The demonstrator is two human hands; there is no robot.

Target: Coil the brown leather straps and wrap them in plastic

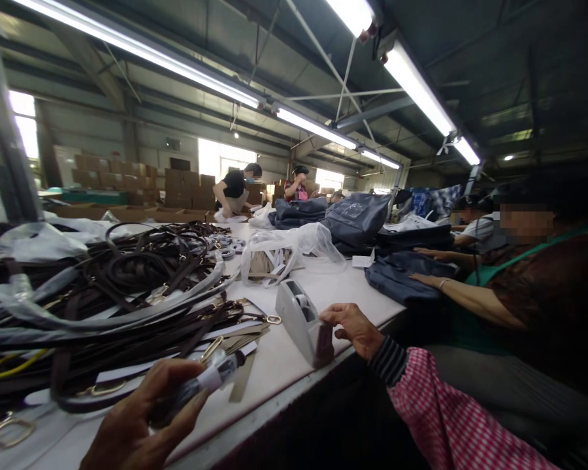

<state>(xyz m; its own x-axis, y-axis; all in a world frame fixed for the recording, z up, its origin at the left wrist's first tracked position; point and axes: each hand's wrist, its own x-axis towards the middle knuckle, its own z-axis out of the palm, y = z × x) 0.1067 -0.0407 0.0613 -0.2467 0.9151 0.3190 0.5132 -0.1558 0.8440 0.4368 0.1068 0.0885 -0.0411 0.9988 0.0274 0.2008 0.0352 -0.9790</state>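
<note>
My left hand (137,424) is low at the table's front edge, fingers wrapped round a dark rolled strap with a white paper band (210,377). My right hand (353,329), in a red checked sleeve, rests its curled fingers on the near end of a grey tape dispenser (301,320) standing on the white table (284,359). A big heap of dark brown leather straps with brass buckles (117,287) lies to the left of both hands.
A clear plastic bag with white strips (284,251) lies beyond the dispenser. Blue-grey bags (357,219) are piled farther back. A seated person's arm (451,294) rests on a dark blue bag (402,274) at right. Two people work at the far end by cardboard boxes (176,183).
</note>
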